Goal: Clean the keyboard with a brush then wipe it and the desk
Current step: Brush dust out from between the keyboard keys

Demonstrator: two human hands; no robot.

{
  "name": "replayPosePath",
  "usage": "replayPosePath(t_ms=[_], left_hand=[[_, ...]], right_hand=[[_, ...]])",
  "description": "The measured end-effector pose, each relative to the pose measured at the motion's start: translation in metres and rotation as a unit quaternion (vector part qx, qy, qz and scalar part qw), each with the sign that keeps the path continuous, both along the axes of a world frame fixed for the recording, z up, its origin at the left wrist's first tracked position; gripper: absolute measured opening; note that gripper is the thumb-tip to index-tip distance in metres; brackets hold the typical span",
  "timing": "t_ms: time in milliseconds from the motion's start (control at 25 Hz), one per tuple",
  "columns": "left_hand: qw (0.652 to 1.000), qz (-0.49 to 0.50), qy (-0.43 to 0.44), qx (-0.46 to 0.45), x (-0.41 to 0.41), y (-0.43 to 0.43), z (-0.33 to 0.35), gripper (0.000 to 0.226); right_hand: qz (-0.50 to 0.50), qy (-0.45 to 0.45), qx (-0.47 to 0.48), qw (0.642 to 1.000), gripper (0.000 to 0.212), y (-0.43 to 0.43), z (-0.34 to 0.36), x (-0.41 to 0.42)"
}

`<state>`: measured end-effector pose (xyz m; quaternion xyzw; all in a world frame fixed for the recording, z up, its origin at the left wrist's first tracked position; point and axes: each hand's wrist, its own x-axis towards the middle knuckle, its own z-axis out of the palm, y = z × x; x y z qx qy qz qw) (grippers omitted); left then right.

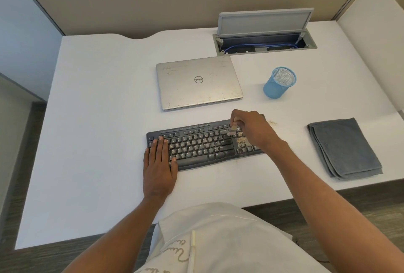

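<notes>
Resting flat, the left hand (159, 163) lies palm down with fingers spread over the left end of the keyboard (203, 145), heel on the desk (105, 120); its grip is released and grasps nothing. The right hand (251, 128) is over the keyboard's right end, its grip pinched around a small brush (232, 130) whose pale head touches the keys near the upper right. Yellowish-brown debris (241, 141) sits on the keys just below the brush, and a small patch of similar crumbs (272, 122) lies on the desk just beyond the right hand. The keyboard is black and lies near the front middle of the desk, slightly skewed. A folded grey cloth (344, 148) lies well to its right, untouched. Behind the keyboard are a closed silver laptop (196, 82), a blue mesh pen cup (278, 82), and an open cable hatch (264, 41) with blue wires.
</notes>
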<state>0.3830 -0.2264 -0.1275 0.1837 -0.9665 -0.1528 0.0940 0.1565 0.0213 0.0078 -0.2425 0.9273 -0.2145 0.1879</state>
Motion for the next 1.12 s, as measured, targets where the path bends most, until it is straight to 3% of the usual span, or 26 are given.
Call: replayPosePath(t_ms=[240,320,520,680,840,1000,1120], left_hand=[[1.0,-0.004,-0.003,-0.003,0.0,-0.001,0.0,0.064],[1.0,-0.003,-0.002,-0.003,0.0,-0.001,0.0,0.064],[1.0,-0.003,-0.006,-0.003,0.0,-0.001,0.0,0.063],[1.0,-0.003,-0.011,-0.004,0.0,0.0,0.001,0.064],[1.0,-0.003,-0.01,-0.003,-0.001,0.0,0.0,0.063],[1.0,-0.003,-0.01,-0.003,0.0,0.0,0.0,0.064],[1.0,-0.002,-0.012,-0.003,-0.001,-0.001,0.001,0.064]], right_hand=[[-0.023,0.081,0.085,0.993,0.03,0.023,0.006,-0.013],[-0.03,0.097,0.05,0.994,0.027,0.019,0.009,-0.012],[-0.013,0.014,-0.056,0.998,0.028,-0.001,0.004,-0.006],[-0.036,0.014,-0.011,0.999,0.034,0.015,-0.008,-0.012],[-0.068,0.089,0.066,0.991,0.016,0.026,0.006,-0.01],[-0.145,0.081,-0.084,0.983,0.012,0.008,0.004,0.005],[-0.168,0.068,-0.091,0.979,0.011,0.001,-0.009,0.014]])
